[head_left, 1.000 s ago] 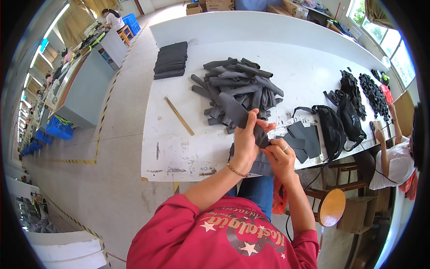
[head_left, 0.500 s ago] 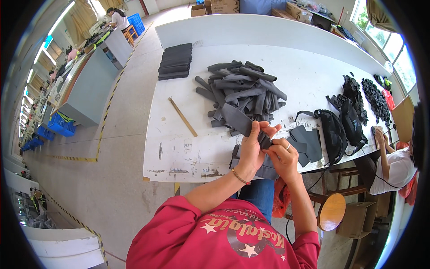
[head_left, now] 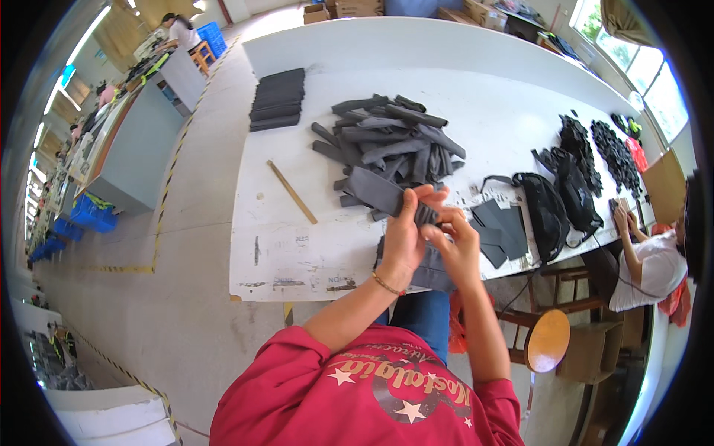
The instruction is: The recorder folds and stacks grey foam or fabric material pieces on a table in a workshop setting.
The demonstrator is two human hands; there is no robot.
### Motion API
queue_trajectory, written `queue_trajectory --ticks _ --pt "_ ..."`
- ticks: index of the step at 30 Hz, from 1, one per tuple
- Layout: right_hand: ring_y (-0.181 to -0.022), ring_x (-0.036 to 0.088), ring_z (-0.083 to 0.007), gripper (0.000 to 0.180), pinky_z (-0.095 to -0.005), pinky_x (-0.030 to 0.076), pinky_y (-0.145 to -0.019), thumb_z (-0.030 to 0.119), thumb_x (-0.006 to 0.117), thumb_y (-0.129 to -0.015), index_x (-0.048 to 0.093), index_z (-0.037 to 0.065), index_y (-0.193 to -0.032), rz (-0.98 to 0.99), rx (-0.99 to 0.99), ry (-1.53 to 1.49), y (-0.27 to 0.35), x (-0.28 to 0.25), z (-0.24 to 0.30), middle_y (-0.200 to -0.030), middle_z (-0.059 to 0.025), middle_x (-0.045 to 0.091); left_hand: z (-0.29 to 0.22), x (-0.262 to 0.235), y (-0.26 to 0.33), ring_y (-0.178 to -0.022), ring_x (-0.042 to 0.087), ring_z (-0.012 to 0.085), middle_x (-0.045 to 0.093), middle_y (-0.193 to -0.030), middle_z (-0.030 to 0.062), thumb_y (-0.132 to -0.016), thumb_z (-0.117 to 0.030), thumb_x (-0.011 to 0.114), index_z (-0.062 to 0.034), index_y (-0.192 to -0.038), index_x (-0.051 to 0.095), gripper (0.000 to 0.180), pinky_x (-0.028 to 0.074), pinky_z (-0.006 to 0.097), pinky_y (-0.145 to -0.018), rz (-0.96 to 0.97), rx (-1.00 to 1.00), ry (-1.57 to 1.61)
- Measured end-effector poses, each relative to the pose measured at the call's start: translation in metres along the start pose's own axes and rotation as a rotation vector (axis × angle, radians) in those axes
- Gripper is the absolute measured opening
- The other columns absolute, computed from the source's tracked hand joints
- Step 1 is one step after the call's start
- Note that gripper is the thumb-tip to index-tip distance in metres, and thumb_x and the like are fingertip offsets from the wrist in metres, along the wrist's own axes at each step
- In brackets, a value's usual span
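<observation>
Between my hands, over the table's near edge, is a dark grey fabric strip. My left hand is closed on it, thumb on top, and the strip's flat end sticks out to the left toward the pile. My right hand pinches the strip's other end, which looks folded or bunched; the fingers partly hide it. Just beyond lies a heap of similar rolled or folded grey strips. Beneath my hands, more dark grey fabric lies at the table edge, partly covered by my wrists.
On the white table are a neat stack of dark strips, a thin wooden stick, flat grey panels and black bags. Someone in white works at the right. A round stool stands near my right elbow.
The view has shifted a little, so the table appears farther left. My right fingers have changed position on the strip's end; my left hand keeps its hold.
</observation>
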State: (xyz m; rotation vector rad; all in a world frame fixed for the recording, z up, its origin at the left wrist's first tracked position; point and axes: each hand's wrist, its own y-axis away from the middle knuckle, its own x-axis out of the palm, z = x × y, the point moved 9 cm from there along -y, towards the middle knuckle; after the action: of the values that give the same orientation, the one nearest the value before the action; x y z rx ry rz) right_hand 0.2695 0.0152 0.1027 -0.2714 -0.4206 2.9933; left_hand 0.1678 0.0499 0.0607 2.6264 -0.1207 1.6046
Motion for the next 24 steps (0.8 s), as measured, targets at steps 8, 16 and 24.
queue_trajectory --ticks 8,16,24 --pt "-0.092 0.054 -0.0096 0.016 -0.0253 0.044 -0.079 0.011 0.068 -0.092 0.061 0.000 -0.101 -0.324 0.130 -0.366 0.024 -0.029 0.007 -0.103 -0.0025 0.058 -0.042 0.033 -0.001 -0.127 0.053 0.0329 0.070 -0.109 0.0157 -0.101 -0.036 0.049 -0.0035 -0.112 0.061 0.036 0.034 0.046 -0.114 0.285 0.110 -0.047" --pt "-0.070 0.059 -0.0221 0.012 -0.0297 0.046 -0.065 -0.001 0.071 -0.082 0.060 0.002 -0.086 -0.289 -0.363 0.212 0.025 -0.030 0.050 -0.079 -0.0102 0.061 -0.063 -0.014 -0.009 -0.107 0.065 0.0315 0.069 -0.106 0.0154 -0.097 -0.025 0.060 -0.0018 -0.114 0.063 0.029 0.053 0.043 -0.097 0.066 0.110 -0.068" --pt "-0.069 0.057 -0.0134 0.007 -0.0252 0.044 -0.065 0.004 0.069 -0.088 0.062 0.000 -0.088 -0.232 -0.177 0.178 0.015 -0.042 0.015 -0.078 -0.0053 0.062 -0.055 -0.036 -0.011 -0.097 0.069 0.0252 0.070 -0.104 0.0127 -0.096 -0.018 0.063 -0.0010 -0.112 0.063 0.024 0.058 0.038 -0.088 -0.015 0.056 -0.041"
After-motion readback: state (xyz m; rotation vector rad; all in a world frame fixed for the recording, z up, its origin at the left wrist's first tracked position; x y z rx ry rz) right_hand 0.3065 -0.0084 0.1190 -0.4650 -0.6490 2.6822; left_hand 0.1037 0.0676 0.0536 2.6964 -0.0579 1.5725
